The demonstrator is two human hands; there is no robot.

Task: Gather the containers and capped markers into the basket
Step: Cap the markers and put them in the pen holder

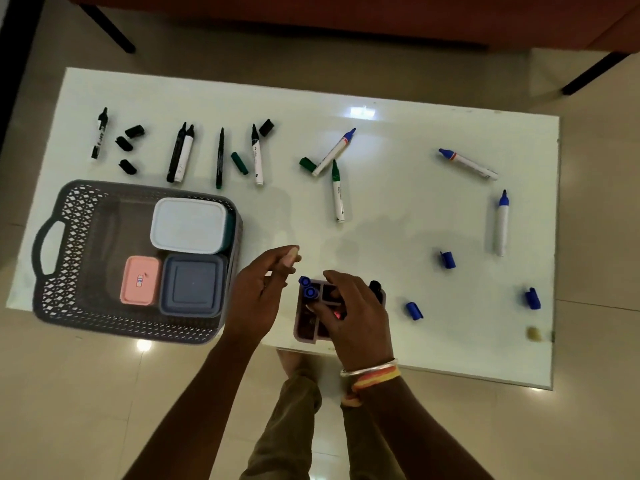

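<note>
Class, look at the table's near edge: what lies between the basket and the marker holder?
The left hand lies between the basket and the holder, as the head view shows.

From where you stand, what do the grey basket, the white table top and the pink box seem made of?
The grey basket looks like matte moulded plastic: its walls are a regular pierced lattice. The white table top is glossy, perhaps glass or laminate: it mirrors a light. The pink box looks like smooth plastic, with rounded corners.

Likely a home living room; glossy floor tiles [588,341] below the right hand [353,317]; orange sofa [346,15] beyond it.
</note>
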